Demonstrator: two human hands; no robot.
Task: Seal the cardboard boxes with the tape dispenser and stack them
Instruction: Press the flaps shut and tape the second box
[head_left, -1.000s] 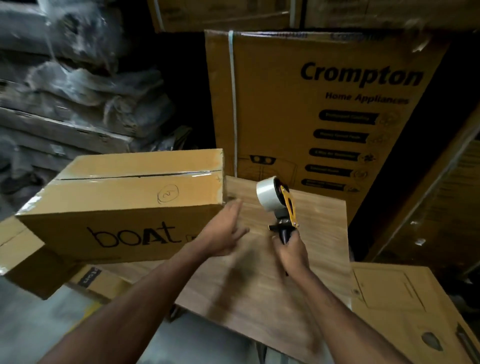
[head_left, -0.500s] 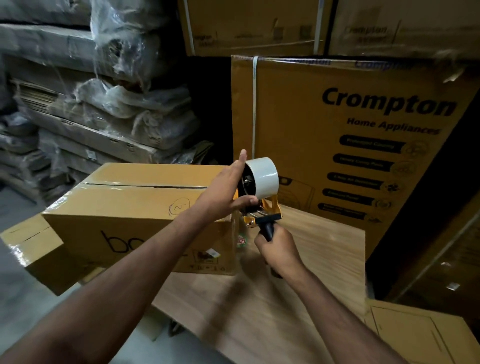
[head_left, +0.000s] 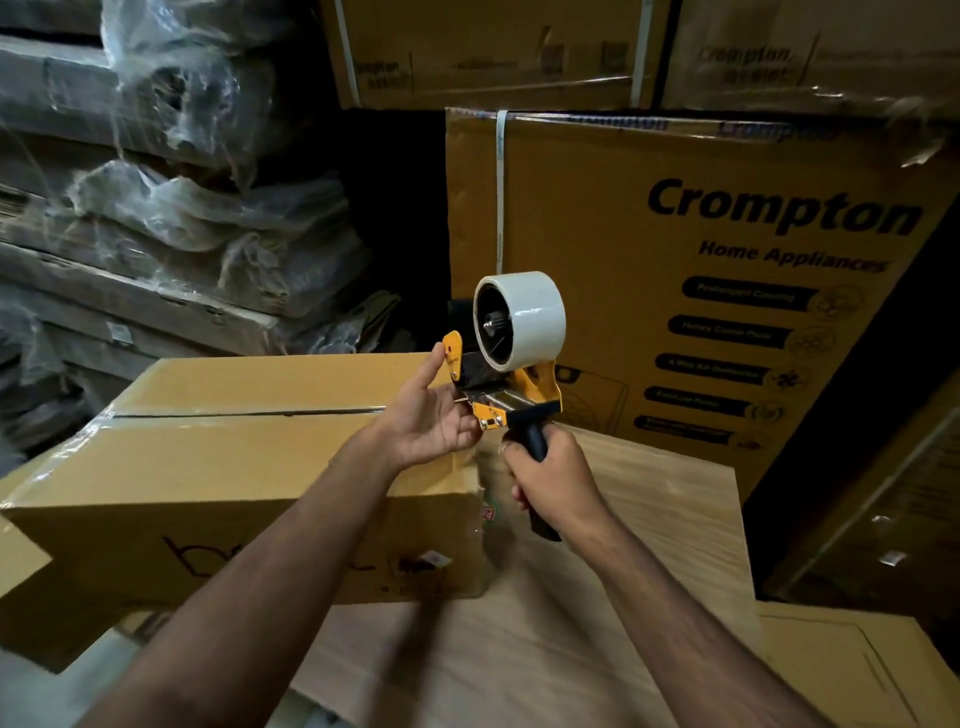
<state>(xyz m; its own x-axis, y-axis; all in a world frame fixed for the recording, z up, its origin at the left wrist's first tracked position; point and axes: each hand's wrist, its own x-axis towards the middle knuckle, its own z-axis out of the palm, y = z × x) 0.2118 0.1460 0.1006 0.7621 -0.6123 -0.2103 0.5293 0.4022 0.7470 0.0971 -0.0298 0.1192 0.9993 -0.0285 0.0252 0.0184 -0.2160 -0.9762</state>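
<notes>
Single view only, head-worn, wide-angle. Looks forward and down from above the person's forearms, which enter from the bottom edge and converge mid-frame. Left hand (head_left: 434, 415) and right hand (head_left: 553, 480) sit near the lens, around frame centre, at the tape dispenser (head_left: 511, 358). Cardboard box (head_left: 249, 467) fills near left, on the wooden tabletop (head_left: 649, 519) that runs to lower right. Far field: printed carton (head_left: 675, 270) right of centre, wrapped bundles (head_left: 171, 208) far left. Straight edges bow toward frame borders. No second view, so no shared area.
</notes>
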